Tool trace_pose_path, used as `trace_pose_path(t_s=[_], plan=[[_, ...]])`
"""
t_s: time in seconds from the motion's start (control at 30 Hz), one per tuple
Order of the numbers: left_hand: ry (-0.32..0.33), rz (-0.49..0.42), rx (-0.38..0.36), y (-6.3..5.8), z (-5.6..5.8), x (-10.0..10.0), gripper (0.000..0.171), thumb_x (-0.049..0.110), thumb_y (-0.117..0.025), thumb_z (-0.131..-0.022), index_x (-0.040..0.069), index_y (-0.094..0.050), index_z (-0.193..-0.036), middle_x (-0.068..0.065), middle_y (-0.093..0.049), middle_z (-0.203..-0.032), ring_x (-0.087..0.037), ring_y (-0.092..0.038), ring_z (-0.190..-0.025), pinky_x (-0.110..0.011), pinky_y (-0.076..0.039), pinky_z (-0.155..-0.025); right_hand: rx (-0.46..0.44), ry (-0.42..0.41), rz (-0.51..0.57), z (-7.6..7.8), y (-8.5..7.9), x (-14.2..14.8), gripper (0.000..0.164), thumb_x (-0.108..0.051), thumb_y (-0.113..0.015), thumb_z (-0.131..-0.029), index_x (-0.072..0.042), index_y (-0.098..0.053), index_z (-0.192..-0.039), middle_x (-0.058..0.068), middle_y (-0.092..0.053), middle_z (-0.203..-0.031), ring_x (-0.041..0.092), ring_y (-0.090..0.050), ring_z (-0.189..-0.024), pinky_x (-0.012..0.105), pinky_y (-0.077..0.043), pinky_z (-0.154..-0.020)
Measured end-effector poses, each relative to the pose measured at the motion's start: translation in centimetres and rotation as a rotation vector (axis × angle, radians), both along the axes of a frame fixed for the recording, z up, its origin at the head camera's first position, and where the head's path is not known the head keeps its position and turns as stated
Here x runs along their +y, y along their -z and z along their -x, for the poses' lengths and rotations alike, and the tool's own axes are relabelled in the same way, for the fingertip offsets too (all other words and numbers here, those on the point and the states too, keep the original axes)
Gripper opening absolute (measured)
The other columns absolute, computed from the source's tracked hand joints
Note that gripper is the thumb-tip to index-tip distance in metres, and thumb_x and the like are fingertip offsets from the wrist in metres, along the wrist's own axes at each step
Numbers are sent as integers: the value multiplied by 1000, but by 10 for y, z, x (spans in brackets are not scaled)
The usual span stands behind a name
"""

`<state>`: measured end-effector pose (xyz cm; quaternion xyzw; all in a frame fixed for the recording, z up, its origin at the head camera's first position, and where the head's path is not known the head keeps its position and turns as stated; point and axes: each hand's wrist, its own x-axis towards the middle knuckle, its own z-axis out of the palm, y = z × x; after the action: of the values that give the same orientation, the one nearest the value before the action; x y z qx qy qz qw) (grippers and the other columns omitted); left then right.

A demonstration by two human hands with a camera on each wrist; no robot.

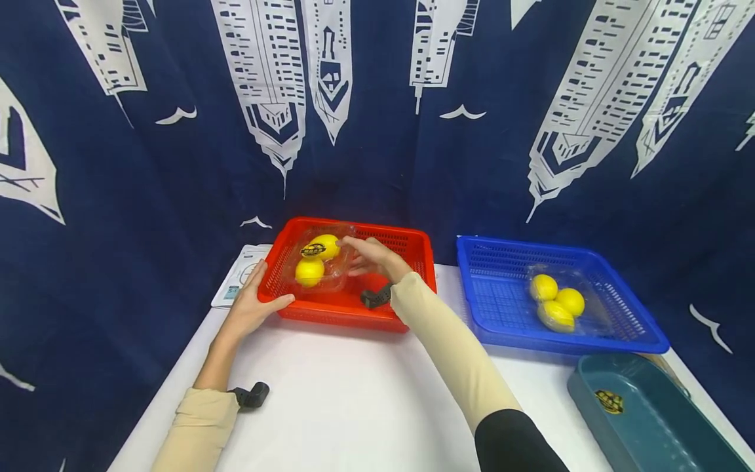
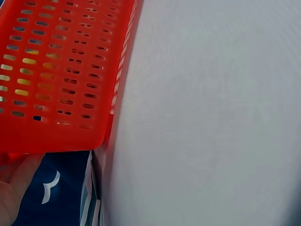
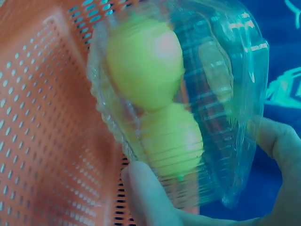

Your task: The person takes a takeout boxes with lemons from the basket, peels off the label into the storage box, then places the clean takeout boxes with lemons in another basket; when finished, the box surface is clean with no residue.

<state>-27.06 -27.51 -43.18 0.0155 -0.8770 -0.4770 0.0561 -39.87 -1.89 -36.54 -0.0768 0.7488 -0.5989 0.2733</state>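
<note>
A clear plastic clamshell (image 1: 333,278) with two yellow lemons (image 1: 309,271) visible and a black-and-yellow label is in the left part of the red basket (image 1: 354,319). My right hand (image 1: 373,257) holds the clamshell by its right side. In the right wrist view the thumb lies on one side of the clamshell (image 3: 235,155) and a finger on the other; it looks tilted there. My left hand (image 1: 250,311) touches the red basket's front left corner, thumb spread from fairly straight fingers. The left wrist view shows those fingers (image 2: 21,176) against the basket's end, their tips hidden.
To the right, a blue basket (image 1: 495,331) holds another clear pack with three lemons (image 1: 556,316). A teal tray (image 1: 639,413) with a label inside stands at the front right. A white device with a small display (image 1: 232,292) lies left of the red basket. A dark curtain hangs behind.
</note>
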Motion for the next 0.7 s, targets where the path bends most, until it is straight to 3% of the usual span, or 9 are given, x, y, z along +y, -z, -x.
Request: trace_pose_path(t_s=[0.13,0.27,0.4,0.53,0.7], plan=[[-14,-6,-14,-2,-2,2,107,46,-73,-81,12,-6,-158,-7,-6,-166,-38,-12,-151,-66,-22,-117,39,14,-20,-7,-17,9,43,-42,-58,-92,-13,-67,-122,14,-51,-127,28,-60,-112,41,-59,-90],[-20,4,-16,-4,-3,3,108,48,-73,-81,11,-6,-158,-7,-5,-166,-39,-14,-150,-66,-24,-116,66,25,-36,-15,-30,19,44,-44,-56,-93,-18,-65,-127,14,-49,-127,26,-60,-107,44,-57,-94],[-17,19,0,-5,-3,3,108,48,-73,-81,9,-6,-157,-9,-6,-166,-39,-15,-150,-66,-24,-116,77,28,-41,-21,-37,29,48,-45,-56,-92,-14,-63,-128,15,-49,-127,27,-60,-107,44,-57,-94],[-5,27,23,-5,-2,3,107,46,-72,-82,7,-7,-157,-10,-7,-166,-39,-14,-150,-66,-22,-117,85,37,-44,-29,-42,42,52,-44,-55,-92,-8,-60,-130,15,-51,-119,24,-61,-96,44,-57,-93],[1,14,21,-4,-2,3,106,45,-72,-82,7,-6,-157,-9,-6,-166,-40,-15,-150,-66,-23,-117,93,50,-64,-41,-48,58,55,-43,-55,-92,-10,-57,-136,18,-51,-124,23,-63,-90,44,-58,-92]])
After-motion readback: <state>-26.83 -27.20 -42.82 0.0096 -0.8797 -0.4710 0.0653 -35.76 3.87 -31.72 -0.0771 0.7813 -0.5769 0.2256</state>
